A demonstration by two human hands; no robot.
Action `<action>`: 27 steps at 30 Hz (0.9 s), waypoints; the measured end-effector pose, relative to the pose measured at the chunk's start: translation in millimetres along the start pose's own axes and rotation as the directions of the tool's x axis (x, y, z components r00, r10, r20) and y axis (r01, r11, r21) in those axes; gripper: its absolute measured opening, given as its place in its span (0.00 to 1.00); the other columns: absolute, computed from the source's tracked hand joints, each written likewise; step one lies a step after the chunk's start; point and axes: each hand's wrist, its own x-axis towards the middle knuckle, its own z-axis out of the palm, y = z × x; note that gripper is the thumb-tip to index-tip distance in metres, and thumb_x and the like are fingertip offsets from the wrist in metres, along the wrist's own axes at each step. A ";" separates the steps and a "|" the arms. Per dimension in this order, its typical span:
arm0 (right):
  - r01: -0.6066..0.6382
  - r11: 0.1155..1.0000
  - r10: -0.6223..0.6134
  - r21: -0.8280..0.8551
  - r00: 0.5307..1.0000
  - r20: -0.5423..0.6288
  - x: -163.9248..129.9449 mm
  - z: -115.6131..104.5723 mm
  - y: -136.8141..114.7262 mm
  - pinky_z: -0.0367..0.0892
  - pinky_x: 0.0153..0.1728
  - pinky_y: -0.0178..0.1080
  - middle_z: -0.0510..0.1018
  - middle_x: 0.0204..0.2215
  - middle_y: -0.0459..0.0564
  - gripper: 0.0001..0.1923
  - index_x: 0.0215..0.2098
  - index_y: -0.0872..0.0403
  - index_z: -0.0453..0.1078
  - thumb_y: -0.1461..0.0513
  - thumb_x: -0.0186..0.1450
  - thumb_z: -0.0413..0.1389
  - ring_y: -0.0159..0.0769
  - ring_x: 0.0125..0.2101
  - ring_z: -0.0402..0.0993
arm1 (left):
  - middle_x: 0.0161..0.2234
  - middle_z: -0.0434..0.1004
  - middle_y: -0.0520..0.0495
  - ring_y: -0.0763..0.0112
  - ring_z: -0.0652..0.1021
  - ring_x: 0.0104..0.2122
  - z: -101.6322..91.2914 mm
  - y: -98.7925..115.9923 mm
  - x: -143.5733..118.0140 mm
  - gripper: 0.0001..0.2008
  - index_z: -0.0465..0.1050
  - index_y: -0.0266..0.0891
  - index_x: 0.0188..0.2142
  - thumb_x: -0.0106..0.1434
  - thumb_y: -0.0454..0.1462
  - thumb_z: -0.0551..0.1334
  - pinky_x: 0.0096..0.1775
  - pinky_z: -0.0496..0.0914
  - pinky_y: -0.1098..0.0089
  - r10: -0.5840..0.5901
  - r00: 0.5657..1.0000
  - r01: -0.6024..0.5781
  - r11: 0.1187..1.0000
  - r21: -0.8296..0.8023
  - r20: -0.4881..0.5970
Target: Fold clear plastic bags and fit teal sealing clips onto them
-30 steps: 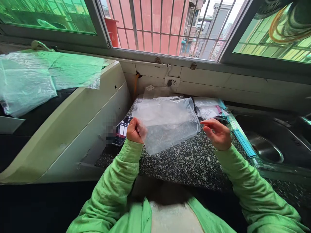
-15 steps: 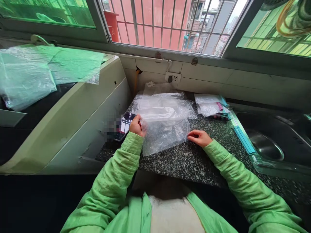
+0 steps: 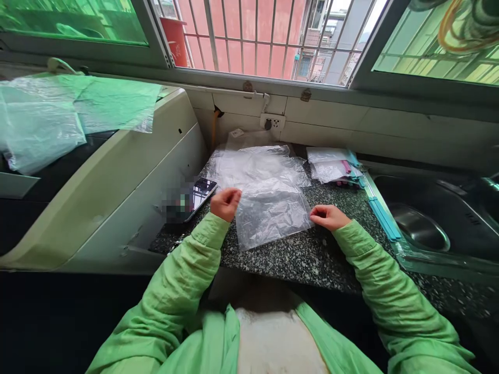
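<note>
plastic bag (image 3: 272, 215) flat between curled left hand (image 3: 225, 203) and right hand (image 3: 328, 216), both pinching its edges

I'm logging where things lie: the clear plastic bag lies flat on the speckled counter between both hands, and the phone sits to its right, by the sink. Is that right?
Not quite. The head view shows the phone to the left of the clear plastic bag, beside the left hand, away from the sink. The bag does lie flat on the speckled counter between that hand and the right hand.
</note>
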 end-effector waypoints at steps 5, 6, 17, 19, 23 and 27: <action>-0.037 0.999 0.037 -0.008 0.999 0.033 -6.7 0.0 8.6 0.60 0.22 0.33 0.70 0.16 0.45 0.12 0.21 0.57 0.68 0.55 0.46 0.55 0.27 0.19 0.63 | 0.21 0.68 0.52 0.78 0.65 0.19 9.9 -12.9 -22.2 0.06 0.74 0.44 0.26 0.44 0.37 0.64 0.25 0.60 0.76 0.071 0.901 -0.232 0.912 0.338 0.428; -0.042 0.999 0.043 -0.025 0.999 0.033 -7.0 0.6 10.4 0.60 0.22 0.33 0.71 0.16 0.45 0.12 0.20 0.58 0.69 0.55 0.46 0.54 0.28 0.19 0.63 | 0.22 0.70 0.51 0.77 0.66 0.20 10.8 -16.3 -23.6 0.06 0.74 0.44 0.27 0.45 0.38 0.63 0.25 0.60 0.76 0.067 0.888 -0.264 0.885 0.385 0.454; -0.115 0.915 0.168 -0.386 0.980 0.106 -6.6 -1.1 18.2 0.56 0.21 0.32 0.71 0.15 0.46 0.10 0.18 0.57 0.69 0.58 0.49 0.54 0.28 0.19 0.62 | 0.31 0.74 0.47 0.71 0.73 0.31 13.7 -23.8 -25.8 0.14 0.72 0.41 0.38 0.57 0.41 0.52 0.31 0.65 0.73 -0.058 0.741 -0.579 0.449 0.680 0.669; -0.133 0.889 0.197 -0.437 0.975 0.105 -7.6 0.0 17.3 0.55 0.21 0.32 0.71 0.16 0.46 0.10 0.18 0.57 0.69 0.58 0.49 0.54 0.28 0.19 0.62 | 0.31 0.74 0.47 0.71 0.74 0.31 13.6 -23.4 -26.7 0.14 0.72 0.41 0.38 0.57 0.41 0.52 0.32 0.65 0.73 -0.060 0.736 -0.590 0.432 0.682 0.675; -0.141 0.896 0.222 -0.422 0.964 0.149 -8.9 -4.9 16.9 0.55 0.22 0.32 0.71 0.16 0.46 0.11 0.18 0.57 0.69 0.56 0.47 0.55 0.28 0.19 0.61 | 0.29 0.75 0.48 0.72 0.73 0.29 12.4 -20.7 -24.3 0.13 0.73 0.40 0.37 0.57 0.41 0.53 0.30 0.64 0.73 -0.034 0.755 -0.573 0.450 0.685 0.654; -0.144 0.964 0.167 -0.223 0.982 0.086 2.6 -20.1 10.6 0.56 0.22 0.33 0.69 0.16 0.46 0.20 0.19 0.58 0.69 0.48 0.46 0.54 0.28 0.19 0.60 | 0.29 0.74 0.48 0.74 0.73 0.27 18.1 -13.3 -10.0 0.15 0.73 0.40 0.36 0.59 0.42 0.51 0.30 0.64 0.74 0.042 0.801 -0.540 0.481 0.690 0.598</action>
